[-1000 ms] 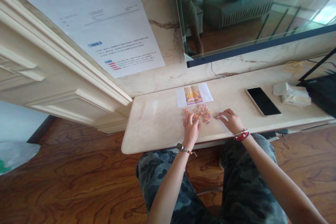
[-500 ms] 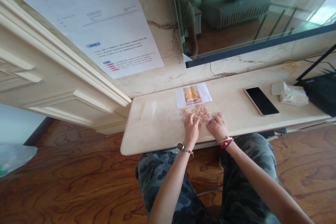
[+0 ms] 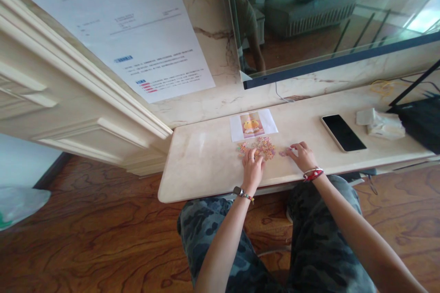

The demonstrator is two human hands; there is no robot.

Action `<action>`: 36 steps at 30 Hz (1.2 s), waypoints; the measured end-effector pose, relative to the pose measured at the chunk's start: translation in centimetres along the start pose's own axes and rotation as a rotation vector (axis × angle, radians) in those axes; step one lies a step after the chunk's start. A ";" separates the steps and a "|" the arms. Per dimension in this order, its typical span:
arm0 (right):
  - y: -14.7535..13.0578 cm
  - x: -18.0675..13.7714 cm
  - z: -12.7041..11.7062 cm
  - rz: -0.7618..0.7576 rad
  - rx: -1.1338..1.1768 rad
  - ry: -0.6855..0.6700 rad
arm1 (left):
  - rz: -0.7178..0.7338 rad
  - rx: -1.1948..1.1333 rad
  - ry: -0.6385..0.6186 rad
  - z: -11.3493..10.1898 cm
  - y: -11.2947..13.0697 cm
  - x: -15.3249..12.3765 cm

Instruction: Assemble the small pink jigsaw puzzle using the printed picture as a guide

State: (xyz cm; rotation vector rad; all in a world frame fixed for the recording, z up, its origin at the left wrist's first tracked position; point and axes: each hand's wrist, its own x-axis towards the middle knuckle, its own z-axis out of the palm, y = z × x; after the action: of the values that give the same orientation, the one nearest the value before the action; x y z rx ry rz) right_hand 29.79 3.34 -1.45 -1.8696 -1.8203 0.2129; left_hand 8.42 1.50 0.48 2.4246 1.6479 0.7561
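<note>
A loose pile of small, colourful jigsaw puzzle pieces [image 3: 265, 145] lies on the pale ledge [image 3: 195, 160]. My left hand [image 3: 253, 168] rests at the pile's near left side, fingers stretched out and touching pieces, covering part of them. To the right of the pile is a small separate group of puzzle pieces [image 3: 283, 152]. At that group's right edge, my right hand [image 3: 304, 156] has its thumb and index finger drawn close together; whatever is between them is too small to make out. Behind the pile lies a paper sheet with a printed yellow picture [image 3: 251, 125].
Farther right lie a phone [image 3: 343, 132], a plastic-wrapped packet [image 3: 381, 123] and a black box with an antenna [image 3: 417, 121]. A television [image 3: 309, 71] hangs above the ledge. A printed sheet [image 3: 172, 55] is on the wall beside a panelled door [image 3: 85, 137].
My right hand has moved right, away from the pile, uncovering the small separate group of pieces. The left hand has stayed nearly in place on the pile.
</note>
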 end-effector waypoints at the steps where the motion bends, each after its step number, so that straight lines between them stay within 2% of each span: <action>1: -0.4 -0.2 0.1 -0.016 0.007 0.006 | 0.001 -0.003 -0.001 0.0 0.1 0.1; 5: -2.7 -1.3 0.7 -0.177 0.023 -0.054 | 0.004 -0.021 -0.019 0.0 0.3 0.3; 8: -4.0 -1.4 1.4 -0.232 -0.009 -0.103 | 0.011 -0.004 -0.033 -0.3 0.3 0.3; 16: -4.8 -0.4 2.3 -0.248 0.003 -0.129 | -0.008 0.029 -0.045 -0.5 -0.6 0.0; 22: -4.6 -0.4 2.2 -0.280 0.046 -0.149 | 0.022 0.039 -0.077 -0.7 -0.1 0.1; 26: -3.8 0.0 1.3 -0.181 -0.049 -0.110 | 0.070 0.002 -0.111 -0.5 0.1 0.1; 31: -3.9 0.2 0.5 -0.222 -0.157 -0.166 | 0.038 0.018 -0.102 -0.3 -0.3 -0.2; 36: -4.3 -0.3 0.4 -0.202 -0.187 -0.168 | 0.030 0.024 -0.068 -0.5 -0.3 -0.4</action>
State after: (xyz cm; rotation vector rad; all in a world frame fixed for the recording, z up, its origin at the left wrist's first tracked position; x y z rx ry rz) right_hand 25.76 2.96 0.15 -1.8197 -2.1955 0.1349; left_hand 7.85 1.18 0.66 2.4674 1.6086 0.6540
